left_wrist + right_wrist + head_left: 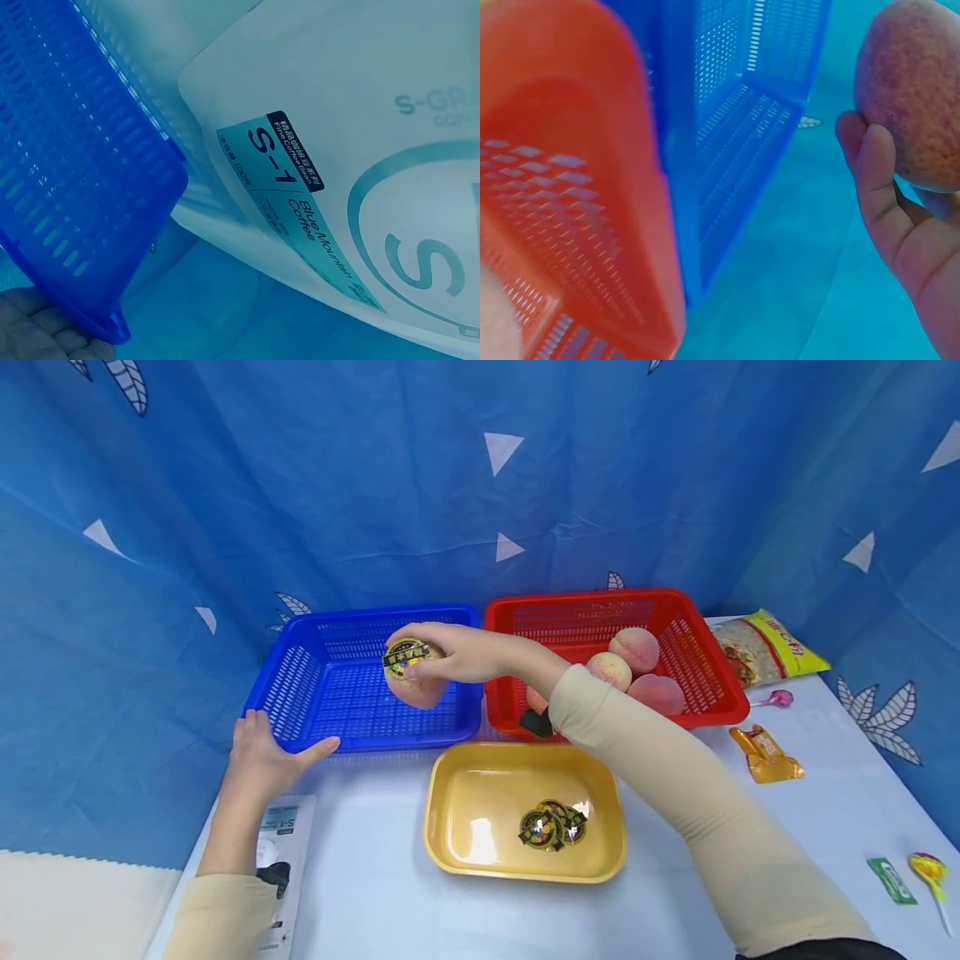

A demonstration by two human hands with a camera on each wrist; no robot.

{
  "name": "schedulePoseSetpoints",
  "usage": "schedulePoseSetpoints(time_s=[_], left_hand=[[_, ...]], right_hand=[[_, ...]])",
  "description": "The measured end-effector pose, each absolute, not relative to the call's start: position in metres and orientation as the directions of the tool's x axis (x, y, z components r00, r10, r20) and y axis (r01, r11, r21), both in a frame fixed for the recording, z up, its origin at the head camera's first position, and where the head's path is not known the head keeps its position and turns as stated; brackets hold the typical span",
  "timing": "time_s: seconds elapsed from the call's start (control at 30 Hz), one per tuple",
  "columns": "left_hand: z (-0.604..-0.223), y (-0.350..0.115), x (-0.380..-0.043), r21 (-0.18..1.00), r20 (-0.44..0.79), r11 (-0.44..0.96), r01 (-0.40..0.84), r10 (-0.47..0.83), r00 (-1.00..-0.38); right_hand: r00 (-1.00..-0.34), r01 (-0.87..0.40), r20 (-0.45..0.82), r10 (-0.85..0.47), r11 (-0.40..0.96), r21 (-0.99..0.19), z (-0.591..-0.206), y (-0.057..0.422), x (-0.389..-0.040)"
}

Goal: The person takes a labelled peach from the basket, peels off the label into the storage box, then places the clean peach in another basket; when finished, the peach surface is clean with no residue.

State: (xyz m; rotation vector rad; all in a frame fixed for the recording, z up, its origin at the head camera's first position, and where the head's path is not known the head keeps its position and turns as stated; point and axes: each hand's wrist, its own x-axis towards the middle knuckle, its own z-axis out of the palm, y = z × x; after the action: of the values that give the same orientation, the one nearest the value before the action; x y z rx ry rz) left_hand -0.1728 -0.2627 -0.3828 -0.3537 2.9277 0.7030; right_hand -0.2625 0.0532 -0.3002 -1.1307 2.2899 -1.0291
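Note:
My right hand holds a peach above the blue basket, fingers around it and thumb along its side. A round black-and-gold sticker shows on top of the peach. In the right wrist view the peach is clear of the basket walls. At the blue basket's front left corner, my left hand grips the rim, its thumb out along the front edge; the left wrist view shows its fingers bent against the rim. More stickers lie in a gold tray.
A red basket with several peaches adjoins the blue one. A white coffee pouch lies under my left forearm. Rightward are a noodle-like food bag, lollipops, an orange packet and a green packet. A blue curtain hangs behind.

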Motion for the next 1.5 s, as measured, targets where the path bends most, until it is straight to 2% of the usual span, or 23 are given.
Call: schedulePoseSetpoints(time_s=[0.4, 0.6, 0.8, 0.97, 1.1, 1.27, 1.5], left_hand=[[-0.38, -0.26, -0.172, 0.437, -0.112, 0.88, -0.189, -0.156, -0.981], [-0.369, -0.242, -0.165, 0.429, 0.029, 0.901, -0.06, -0.08, -0.996], [-0.348, -0.19, -0.157, 0.441, 0.181, 0.891, 0.109, 0.03, -0.983], [-0.334, -0.139, -0.148, 0.528, 0.285, 0.789, 0.314, 0.184, -0.941], [-0.323, -0.105, -0.141, 0.636, 0.301, 0.643, 0.427, 0.302, -0.904], [-0.312, -0.072, -0.138, 0.747, 0.294, 0.468, 0.473, 0.406, -0.865], [-0.312, -0.049, -0.138, 0.758, 0.321, 0.431, 0.489, 0.406, -0.856]], right_hand=[[-0.701, -0.46, 0.045, -0.712, 0.402, -0.792, -0.312, 0.128, -0.208], [-0.747, -0.363, 0.066, -0.662, 0.322, -0.874, -0.32, 0.15, -0.187], [-0.78, -0.312, 0.089, -0.619, 0.262, -0.914, -0.329, 0.166, -0.176], [-0.795, -0.314, 0.101, -0.598, 0.263, -0.912, -0.334, 0.173, -0.17], [-0.789, -0.312, 0.097, -0.606, 0.26, -0.914, -0.337, 0.176, -0.166], [-0.756, -0.327, 0.117, -0.644, 0.216, -0.92, -0.342, 0.179, -0.164], [-0.725, -0.321, 0.123, -0.678, 0.175, -0.931, -0.346, 0.181, -0.16]])
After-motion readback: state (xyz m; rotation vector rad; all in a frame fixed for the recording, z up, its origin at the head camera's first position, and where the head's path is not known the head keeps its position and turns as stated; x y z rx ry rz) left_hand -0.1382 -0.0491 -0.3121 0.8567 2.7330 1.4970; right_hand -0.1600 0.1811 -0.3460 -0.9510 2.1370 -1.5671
